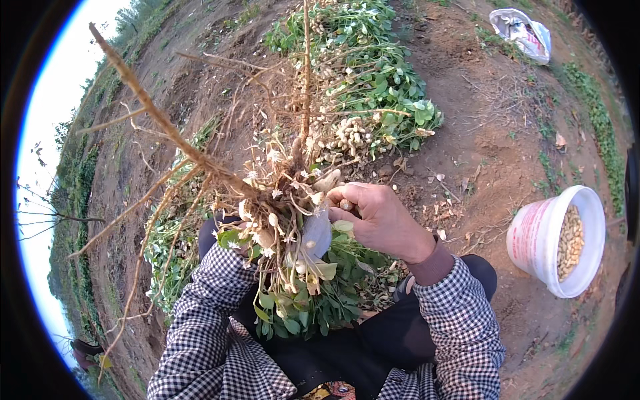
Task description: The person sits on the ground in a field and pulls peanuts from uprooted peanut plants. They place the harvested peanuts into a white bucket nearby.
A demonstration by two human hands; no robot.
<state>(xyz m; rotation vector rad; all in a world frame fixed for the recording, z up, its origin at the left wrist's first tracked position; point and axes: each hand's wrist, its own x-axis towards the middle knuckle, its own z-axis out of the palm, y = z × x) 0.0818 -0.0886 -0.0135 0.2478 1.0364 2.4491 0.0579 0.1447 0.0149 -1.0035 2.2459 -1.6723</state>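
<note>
An uprooted peanut plant [270,200] fills the middle of the view, its long brown roots spread up and to the left, pods and pale flower-like bits around its base, green leaves [295,310] hanging below. My left hand [237,240] is mostly hidden behind the plant, at the end of the checked sleeve; its grip does not show. Beside the pods, my right hand [372,215] has thumb and fingers closed round at least one peanut pod [346,204]. A greyish-blue piece [317,235] of unclear kind lies between the stems, left of that hand.
A row of pulled peanut plants [380,85] with exposed pods [352,134] runs away ahead. At the right, a white plastic bucket [532,235] holds peanut pods [570,242]. A white sack [522,35] lies at the upper right. More plants [165,250] lie at my left.
</note>
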